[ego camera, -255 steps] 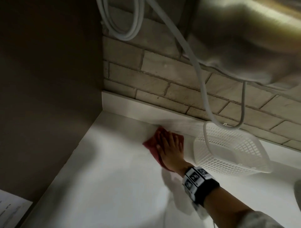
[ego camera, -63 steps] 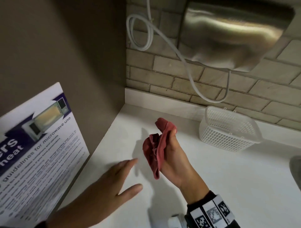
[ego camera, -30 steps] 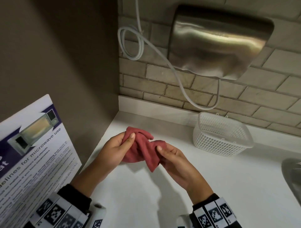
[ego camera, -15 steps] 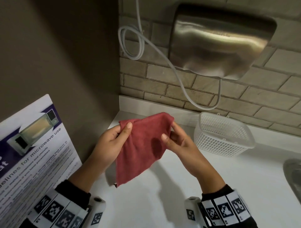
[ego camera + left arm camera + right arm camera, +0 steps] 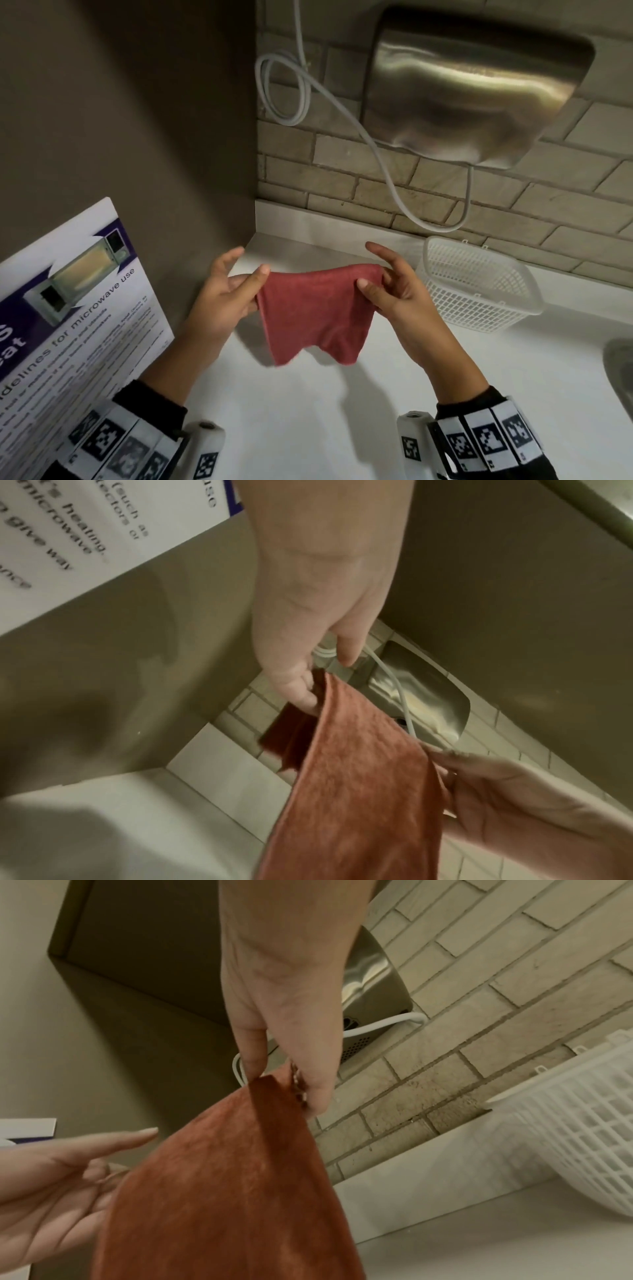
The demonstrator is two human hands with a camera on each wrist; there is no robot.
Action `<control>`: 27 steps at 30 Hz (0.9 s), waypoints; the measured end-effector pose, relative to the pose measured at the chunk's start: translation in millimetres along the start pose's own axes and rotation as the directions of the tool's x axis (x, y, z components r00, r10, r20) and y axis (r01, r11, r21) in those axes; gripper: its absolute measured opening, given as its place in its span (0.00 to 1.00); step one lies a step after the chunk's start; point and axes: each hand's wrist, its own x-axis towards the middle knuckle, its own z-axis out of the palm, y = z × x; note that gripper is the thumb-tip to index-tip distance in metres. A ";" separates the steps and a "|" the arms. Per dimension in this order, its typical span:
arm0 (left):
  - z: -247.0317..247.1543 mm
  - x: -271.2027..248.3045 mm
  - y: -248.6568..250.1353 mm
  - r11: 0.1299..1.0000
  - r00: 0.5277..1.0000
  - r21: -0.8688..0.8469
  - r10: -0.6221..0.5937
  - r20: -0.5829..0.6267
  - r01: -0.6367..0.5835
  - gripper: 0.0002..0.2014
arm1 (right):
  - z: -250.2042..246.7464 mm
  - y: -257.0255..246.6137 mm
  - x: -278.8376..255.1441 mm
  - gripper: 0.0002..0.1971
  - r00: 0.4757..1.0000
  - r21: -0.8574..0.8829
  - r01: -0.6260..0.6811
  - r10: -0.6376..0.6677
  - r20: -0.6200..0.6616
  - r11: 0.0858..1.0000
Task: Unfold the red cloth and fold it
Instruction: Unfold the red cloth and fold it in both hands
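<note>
From the head view, the red cloth (image 5: 317, 313) hangs in the air above the white counter (image 5: 342, 411), spread between the two hands. The left hand (image 5: 226, 301) pinches the cloth's upper left corner between thumb and fingers, with one finger stretched up and away from the fabric. The right hand (image 5: 397, 291) pinches the upper right corner with its thumb on the near face; its index finger points up and to the left, off the cloth. The top edge sags a little between the grips, and the lower edge hangs in two loose points just above the counter. To the right, near the brick wall (image 5: 428, 192), sits a white basket (image 5: 476, 284). A steel dryer (image 5: 469, 92) is mounted on that wall with a pale cord (image 5: 387, 168) looping beneath it. At the left a microwave poster (image 5: 75, 308) is fixed to a brown panel (image 5: 137, 120). A sink rim (image 5: 620, 373) shows at the right edge.

From the left wrist view, the left hand (image 5: 308, 610) clamps the cloth's (image 5: 356, 791) corner between thumb and a fingertip, another finger loose above it. The right hand (image 5: 507, 796) holds the opposite edge at lower right. The dryer (image 5: 421, 693) lies beyond.

From the right wrist view, the right hand (image 5: 284, 988) pinches the cloth's (image 5: 232, 1191) folded corner between thumb and fingers. The left hand (image 5: 58, 1172) sits at the left edge of the cloth, one finger extended straight; its grip is hidden behind the fabric. The basket (image 5: 582, 1123) stands at the right on the counter (image 5: 496, 1245).
</note>
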 end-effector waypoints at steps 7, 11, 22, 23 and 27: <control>-2.1 -1.6 -9.9 0.762 0.892 0.463 0.367 0.266 -0.452 0.28 | -2.3 2.2 3.1 0.31 0.996 -0.551 0.088 -0.085 0.032 0.830; -2.3 0.6 -3.5 0.590 0.842 0.613 0.462 0.278 -0.526 0.17 | -4.4 6.0 7.9 0.23 0.982 -0.750 0.117 -0.189 -0.010 0.651; -1.9 -2.9 -0.5 0.686 0.882 0.561 0.415 0.221 -0.463 0.05 | 0.0 5.6 4.2 0.09 0.993 -0.586 0.083 -0.117 -0.021 0.806; 0.4 -4.9 -0.3 0.688 0.883 0.558 0.403 0.239 -0.465 0.05 | 2.8 5.4 3.3 0.09 0.995 -0.592 0.075 -0.102 -0.012 0.802; 2.3 -2.3 -8.0 0.697 0.913 0.599 0.371 0.170 -0.395 0.06 | 10.4 5.4 4.0 0.07 0.996 -0.657 0.054 -0.087 -0.017 0.752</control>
